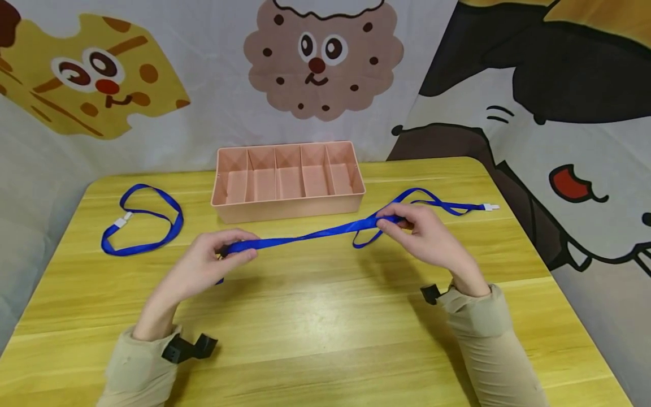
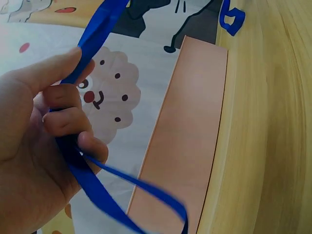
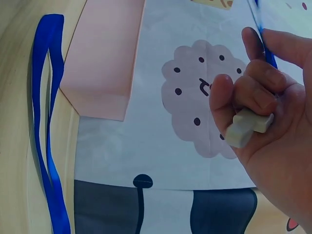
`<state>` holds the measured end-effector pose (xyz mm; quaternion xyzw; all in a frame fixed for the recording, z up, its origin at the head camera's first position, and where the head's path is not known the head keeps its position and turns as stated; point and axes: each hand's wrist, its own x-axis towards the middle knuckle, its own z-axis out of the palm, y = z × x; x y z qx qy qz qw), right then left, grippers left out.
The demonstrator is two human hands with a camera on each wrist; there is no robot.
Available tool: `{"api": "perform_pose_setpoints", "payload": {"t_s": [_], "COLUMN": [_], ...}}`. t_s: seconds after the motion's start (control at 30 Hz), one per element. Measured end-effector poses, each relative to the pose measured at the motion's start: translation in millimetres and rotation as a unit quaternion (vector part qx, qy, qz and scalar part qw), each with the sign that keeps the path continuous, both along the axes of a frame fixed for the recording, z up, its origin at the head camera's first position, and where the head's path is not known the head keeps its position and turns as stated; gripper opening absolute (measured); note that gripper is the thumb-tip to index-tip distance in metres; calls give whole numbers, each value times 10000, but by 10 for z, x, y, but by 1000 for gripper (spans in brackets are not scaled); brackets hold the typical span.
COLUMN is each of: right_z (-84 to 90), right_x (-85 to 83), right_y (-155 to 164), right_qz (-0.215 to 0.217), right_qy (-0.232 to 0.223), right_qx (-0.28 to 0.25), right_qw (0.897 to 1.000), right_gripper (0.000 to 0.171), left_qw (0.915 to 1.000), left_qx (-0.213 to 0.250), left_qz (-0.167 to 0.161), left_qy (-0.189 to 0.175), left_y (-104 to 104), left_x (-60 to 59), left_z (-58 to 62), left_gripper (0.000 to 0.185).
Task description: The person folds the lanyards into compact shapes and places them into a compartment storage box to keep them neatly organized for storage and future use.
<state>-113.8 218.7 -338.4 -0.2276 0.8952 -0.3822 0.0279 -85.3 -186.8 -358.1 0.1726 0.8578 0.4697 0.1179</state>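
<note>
A blue lanyard point(image 1: 325, 232) is stretched between both hands above the table, slightly twisted along its length. My left hand point(image 1: 208, 263) pinches one end between thumb and forefinger; in the left wrist view, its other fingers curl round the strap, and a loop of the lanyard point(image 2: 105, 202) hangs below them. My right hand point(image 1: 424, 234) pinches the other end, and the lanyard's white plastic clip point(image 3: 243, 127) sits under its curled fingers in the right wrist view. A second blue lanyard point(image 1: 432, 199) lies on the table behind my right hand, its white clip pointing right.
A pink box point(image 1: 287, 210) with several compartments stands at the back of the wooden table point(image 1: 315, 339). Another blue lanyard point(image 1: 175, 226) with a white clip lies looped at the left. A cloth with cartoon prints point(image 1: 213, 68) hangs behind the table.
</note>
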Motion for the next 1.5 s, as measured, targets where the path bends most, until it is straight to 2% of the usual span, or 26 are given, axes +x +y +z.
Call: {"api": "perform_pose_setpoints", "payload": {"t_s": [0.3, 0.43, 0.53, 0.67, 0.9, 1.03, 1.23, 1.33, 1.5], "right_z": [45, 73, 95, 122, 140, 142, 141, 132, 145], "right_x": [18, 38, 52, 65, 67, 53, 35, 28, 8], "right_y": [22, 9, -6, -16, 23, 46, 68, 86, 89], "right_qz": [-43, -198, -346, -458, -623, -644, -608, -532, -511], "right_qy": [191, 252, 251, 201, 232, 372, 238, 234, 275], "right_qx": [-38, 57, 80, 67, 3, -58, -23, 39, 92], "right_qw": [9998, 9995, 9991, 9987, 9978, 9972, 9979, 9983, 9983], "right_gripper": [10, 11, 12, 13, 14, 13, 12, 11, 13], "left_qw": [9991, 9994, 9991, 9981, 9995, 9991, 9991, 9997, 9993], "left_qx": [175, 176, 352, 548, 169, 250, 206, 47, -45], "left_qz": [26, 65, 97, 22, 168, 203, 209, 102, -346], "left_qy": [381, 302, 211, 270, 218, 268, 311, 228, -144], "left_y": [32, 53, 62, 62, 62, 62, 56, 45, 27], "left_x": [17, 14, 14, 11, 13, 14, 17, 14, 11], "left_z": [-25, -25, -30, -42, -23, -29, -34, -36, -39], "left_gripper": [14, 14, 16, 19, 21, 23, 25, 26, 25]}}
